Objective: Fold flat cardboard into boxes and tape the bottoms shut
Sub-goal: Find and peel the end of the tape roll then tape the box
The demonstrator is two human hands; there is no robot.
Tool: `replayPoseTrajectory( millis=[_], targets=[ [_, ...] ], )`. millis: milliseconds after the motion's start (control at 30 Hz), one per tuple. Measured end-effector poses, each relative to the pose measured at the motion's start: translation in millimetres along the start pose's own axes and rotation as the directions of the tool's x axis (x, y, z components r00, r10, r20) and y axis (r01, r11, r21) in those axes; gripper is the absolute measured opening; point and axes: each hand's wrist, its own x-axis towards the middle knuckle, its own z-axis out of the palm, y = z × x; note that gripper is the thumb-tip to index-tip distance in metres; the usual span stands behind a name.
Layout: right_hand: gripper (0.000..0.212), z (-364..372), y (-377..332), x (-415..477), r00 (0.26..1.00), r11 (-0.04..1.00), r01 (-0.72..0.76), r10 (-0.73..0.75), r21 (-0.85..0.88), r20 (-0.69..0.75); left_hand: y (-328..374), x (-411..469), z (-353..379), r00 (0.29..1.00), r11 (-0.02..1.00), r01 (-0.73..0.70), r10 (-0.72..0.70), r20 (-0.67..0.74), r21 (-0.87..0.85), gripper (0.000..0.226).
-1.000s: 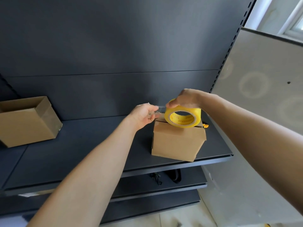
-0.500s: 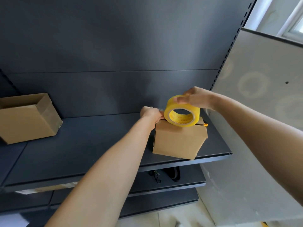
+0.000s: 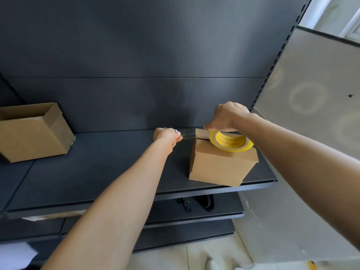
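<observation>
The left hand (image 3: 168,135) is closed in a pinch, its fingertips (image 3: 178,137) pressed together on the free end of a clear tape strip (image 3: 188,132). From those fingertips the strip runs taut to the right and meets the upper left corner of the cardboard box (image 3: 222,164), where a flap edge stands slightly raised. Just right of that corner the right hand (image 3: 228,118) comes down from above, its fingers curled over the far rim of the yellow tape roll (image 3: 231,142) and its thumb at the roll's left edge, so the hand grips the roll. The roll lies tilted under those fingers and rests on the top face of the box. The box itself sits directly below the right hand, on the dark shelf (image 3: 101,172), near the shelf's front right edge, with one lower corner reaching the lip. Between the two hands only the stretched strip shows, above bare shelf. Well to the left of the left hand's fingers a second box (image 3: 33,133) stands on the same shelf, open at the top. Below both hands, on a lower shelf (image 3: 226,209), lie some black items (image 3: 204,202) too dark to identify. Right of the right hand rises a pale grey board (image 3: 311,117).
</observation>
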Motion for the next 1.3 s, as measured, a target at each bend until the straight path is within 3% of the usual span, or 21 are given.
replayPoseTrajectory(
  millis=[233, 367, 600, 700, 833, 900, 1067, 1167, 1233, 1300],
  targets=[
    [0.026, 3, -16, 7, 0.999, 0.994, 0.036, -0.037, -0.101, -0.010, -21, 13, 6, 0.998, 0.998, -0.056, 0.056, -0.027, 0.030, 0.018],
    [0.019, 7, -19, 10, 0.998, 0.989, 0.052, -0.055, -0.140, -0.014, -35, 19, 17, 0.997, 0.998, -0.043, 0.039, 0.073, 0.053, 0.033],
    [0.016, 8, -17, 14, 0.998, 0.996, 0.048, -0.051, -0.080, -0.034, -48, 22, 30, 0.996, 0.996, 0.022, -0.030, 0.084, 0.087, 0.019],
    [0.016, 8, -17, 15, 0.998, 0.998, 0.045, -0.047, -0.053, -0.034, -47, 23, 27, 0.993, 0.992, 0.024, -0.038, 0.113, 0.122, 0.041],
    [0.014, 8, -17, 17, 0.999, 0.998, 0.040, -0.040, -0.043, -0.019, -57, 22, 19, 0.987, 0.963, 0.037, -0.076, 0.138, 0.267, 0.097],
    [0.013, 8, -16, 18, 0.999, 0.999, 0.036, -0.037, -0.037, -0.017, -64, 21, 19, 0.981, 0.959, 0.077, -0.122, 0.152, 0.271, 0.108],
    [0.013, 8, -17, 20, 0.999, 0.998, 0.037, -0.038, -0.050, -0.022, -68, 23, 15, 0.950, 0.968, 0.200, -0.230, 0.210, 0.154, 0.064],
    [0.012, 9, -20, 22, 0.999, 0.997, 0.047, -0.048, -0.064, -0.010, -60, 22, 11, 0.977, 0.972, 0.120, -0.152, 0.151, 0.203, 0.078],
    [0.013, 9, -21, 23, 0.999, 0.996, 0.054, -0.054, -0.076, 0.001, -49, 17, 14, 0.998, 0.943, 0.025, -0.045, 0.053, 0.332, 0.091],
    [0.013, 8, -21, 25, 0.998, 0.995, 0.058, -0.058, -0.082, 0.004, -37, 13, 17, 0.996, 0.924, -0.045, 0.011, 0.091, 0.380, 0.079]
  ],
)
